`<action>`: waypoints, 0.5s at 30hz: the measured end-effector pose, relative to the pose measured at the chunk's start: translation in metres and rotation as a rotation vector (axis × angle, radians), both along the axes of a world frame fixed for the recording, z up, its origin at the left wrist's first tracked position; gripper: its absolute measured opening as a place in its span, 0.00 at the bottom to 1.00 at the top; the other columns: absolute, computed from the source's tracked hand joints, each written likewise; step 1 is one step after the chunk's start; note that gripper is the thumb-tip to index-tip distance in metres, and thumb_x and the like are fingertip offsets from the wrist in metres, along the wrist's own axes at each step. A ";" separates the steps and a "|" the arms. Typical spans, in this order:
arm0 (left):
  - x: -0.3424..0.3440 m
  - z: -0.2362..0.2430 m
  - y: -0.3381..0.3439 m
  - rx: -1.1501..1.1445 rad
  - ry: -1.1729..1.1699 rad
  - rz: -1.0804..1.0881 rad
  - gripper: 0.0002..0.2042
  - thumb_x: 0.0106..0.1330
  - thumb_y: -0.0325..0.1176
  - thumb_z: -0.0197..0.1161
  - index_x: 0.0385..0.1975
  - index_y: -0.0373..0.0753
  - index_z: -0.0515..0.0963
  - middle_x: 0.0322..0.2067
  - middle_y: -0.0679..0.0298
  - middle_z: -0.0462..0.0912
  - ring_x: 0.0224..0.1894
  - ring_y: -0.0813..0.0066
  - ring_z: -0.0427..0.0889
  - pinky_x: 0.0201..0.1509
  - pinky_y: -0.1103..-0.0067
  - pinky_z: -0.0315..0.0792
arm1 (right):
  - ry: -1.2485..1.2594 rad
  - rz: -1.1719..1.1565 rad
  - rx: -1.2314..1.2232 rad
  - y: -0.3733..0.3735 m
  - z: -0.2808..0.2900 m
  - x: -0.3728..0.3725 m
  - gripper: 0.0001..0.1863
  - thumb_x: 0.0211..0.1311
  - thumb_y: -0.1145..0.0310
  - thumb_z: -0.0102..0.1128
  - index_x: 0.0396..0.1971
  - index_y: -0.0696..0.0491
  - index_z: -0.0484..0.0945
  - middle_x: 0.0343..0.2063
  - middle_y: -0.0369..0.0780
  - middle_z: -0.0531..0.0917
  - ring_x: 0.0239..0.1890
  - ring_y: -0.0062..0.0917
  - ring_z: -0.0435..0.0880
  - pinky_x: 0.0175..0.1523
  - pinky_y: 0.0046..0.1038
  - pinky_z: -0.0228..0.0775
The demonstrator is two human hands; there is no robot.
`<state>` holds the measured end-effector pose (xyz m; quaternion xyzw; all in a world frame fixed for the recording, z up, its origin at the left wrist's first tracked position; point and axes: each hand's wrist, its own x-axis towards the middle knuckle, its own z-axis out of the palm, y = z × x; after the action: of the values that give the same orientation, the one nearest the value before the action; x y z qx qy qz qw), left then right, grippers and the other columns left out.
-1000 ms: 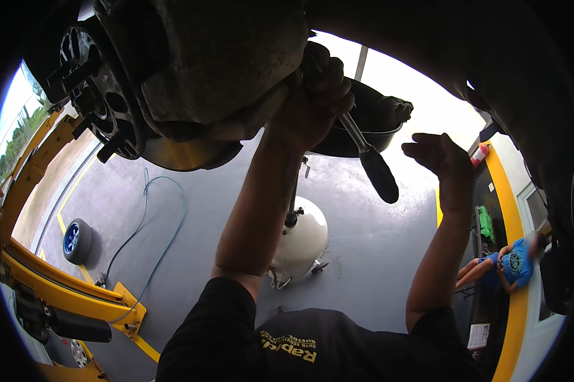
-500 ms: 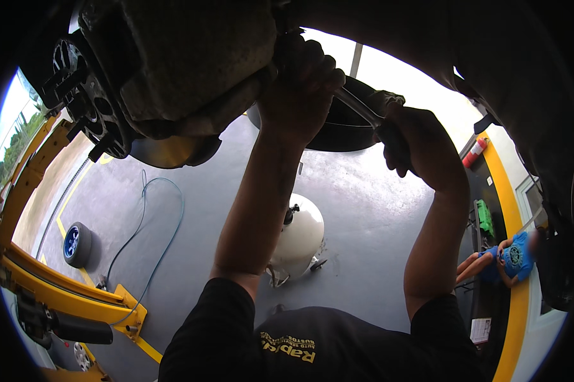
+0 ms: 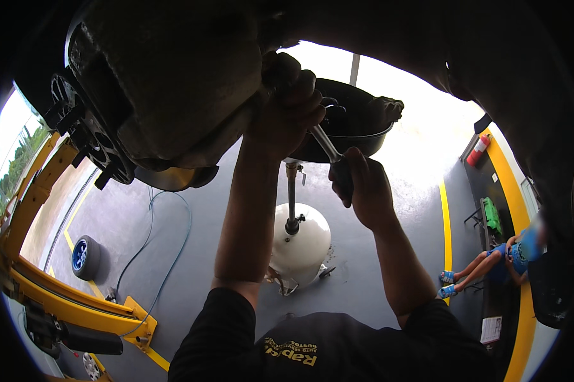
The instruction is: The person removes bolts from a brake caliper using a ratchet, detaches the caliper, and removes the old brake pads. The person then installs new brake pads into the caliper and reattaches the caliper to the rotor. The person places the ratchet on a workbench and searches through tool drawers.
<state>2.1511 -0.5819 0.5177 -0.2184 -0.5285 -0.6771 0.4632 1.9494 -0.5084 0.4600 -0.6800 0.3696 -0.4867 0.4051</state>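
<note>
Both hands raised under a vehicle; the left hand [image 3: 287,111], farther off, has its fingers curled closed about the far end of a hand tool [image 3: 326,144], right beside a large weathered metal casing [image 3: 179,76]; the tool's head is hidden by that hand, so what it meets cannot be told; the right hand [image 3: 365,188], nearer and to the right, grips the tool's dark handle [image 3: 342,178], fingers wrapped round it; the bare metal shaft shows between the two hands, slanting near and to the right.

Beyond the shaft, a black basin [image 3: 371,144] with a dark crumpled piece [image 3: 386,110] at its right rim; a metal stem [image 3: 292,194] runs from below the basin to a white rounded tank [image 3: 305,239] on the grey floor [image 3: 363,274].

Left side: a studded wheel hub [image 3: 86,130] beside the casing; a tyre [image 3: 87,257] with a blue wheel on the floor; a thin hose [image 3: 184,239] looped to its right; a yellow beam [image 3: 77,302] nearer.

Right side: a red extinguisher [image 3: 478,150], far; a seated person in blue [image 3: 520,256], nearer.
</note>
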 end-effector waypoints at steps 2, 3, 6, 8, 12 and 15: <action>0.023 -0.004 0.004 0.172 -0.141 0.065 0.23 0.76 0.56 0.47 0.51 0.40 0.73 0.31 0.68 0.73 0.29 0.84 0.69 0.30 0.83 0.64 | -0.291 0.097 0.201 0.009 -0.020 0.064 0.32 0.80 0.44 0.29 0.29 0.53 0.73 0.15 0.33 0.71 0.14 0.16 0.65 0.21 0.21 0.58; 0.036 -0.007 0.006 0.257 -0.212 0.099 0.24 0.76 0.55 0.49 0.53 0.39 0.72 0.32 0.67 0.74 0.30 0.85 0.70 0.31 0.84 0.65 | -0.465 0.288 0.297 0.017 -0.031 0.107 0.28 0.81 0.46 0.26 0.31 0.51 0.70 0.20 0.32 0.73 0.20 0.13 0.69 0.26 0.21 0.61; 0.063 -0.008 0.005 0.115 -0.275 0.133 0.26 0.75 0.51 0.53 0.61 0.36 0.67 0.37 0.67 0.75 0.30 0.88 0.70 0.27 0.86 0.63 | -0.630 0.381 0.275 0.014 -0.051 0.156 0.27 0.81 0.47 0.29 0.33 0.52 0.70 0.20 0.33 0.73 0.20 0.14 0.68 0.25 0.21 0.61; 0.069 -0.010 0.003 -0.036 -0.234 0.429 0.23 0.76 0.48 0.54 0.60 0.38 0.67 0.38 0.67 0.75 0.31 0.86 0.70 0.29 0.85 0.64 | -0.592 0.391 0.254 -0.006 -0.049 0.140 0.27 0.81 0.47 0.31 0.35 0.54 0.72 0.20 0.33 0.74 0.20 0.14 0.70 0.25 0.21 0.62; 0.055 -0.013 -0.001 -0.110 -0.234 0.587 0.18 0.76 0.42 0.54 0.59 0.40 0.69 0.46 0.65 0.76 0.38 0.81 0.74 0.42 0.82 0.68 | -0.261 0.586 0.019 -0.040 -0.018 0.064 0.23 0.79 0.49 0.41 0.43 0.56 0.72 0.25 0.38 0.78 0.19 0.18 0.76 0.27 0.22 0.72; 0.033 -0.014 0.004 -0.153 -0.351 0.806 0.17 0.76 0.39 0.54 0.60 0.41 0.69 0.52 0.64 0.77 0.46 0.76 0.78 0.51 0.80 0.70 | -0.178 0.532 0.021 -0.036 0.006 0.028 0.15 0.76 0.60 0.51 0.49 0.58 0.72 0.23 0.36 0.77 0.18 0.18 0.76 0.22 0.22 0.72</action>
<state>2.1838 -0.5783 0.5040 0.0897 -0.6907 -0.4283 0.5757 1.9774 -0.5441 0.4657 -0.7036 0.1462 -0.4172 0.5564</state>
